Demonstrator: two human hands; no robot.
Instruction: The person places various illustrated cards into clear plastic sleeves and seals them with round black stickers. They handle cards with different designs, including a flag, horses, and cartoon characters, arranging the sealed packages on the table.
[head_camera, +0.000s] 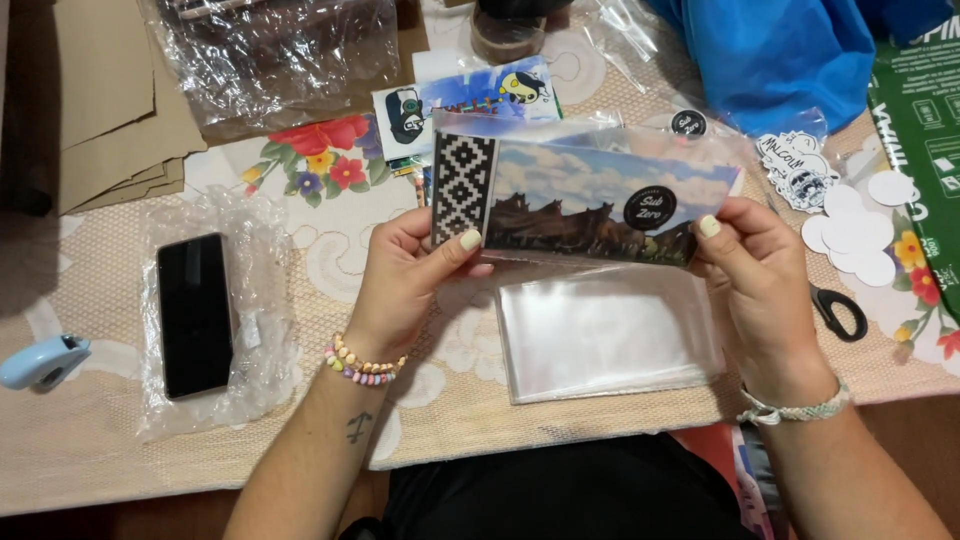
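Note:
Both hands hold up a long printed card (570, 195) inside a clear plastic sleeve. The card shows horses under a cloudy sky, with a black and white patterned band at its left end and a round black sticker near its right end. My left hand (405, 280) pinches the left end, thumb on the patterned band. My right hand (755, 275) pinches the right end, thumb on the front. Below the card a stack of clear sleeves (605, 335) lies on the tablecloth (90, 440).
A black phone (193, 312) rests on bubble wrap at left, near a light blue tape dispenser (42, 360). Brown cardboard (110, 100) and crumpled plastic (275, 55) lie at the back left. Stickers (800, 165), white round discs (860, 235), scissors (838, 312) and a blue bag (770, 55) sit at right.

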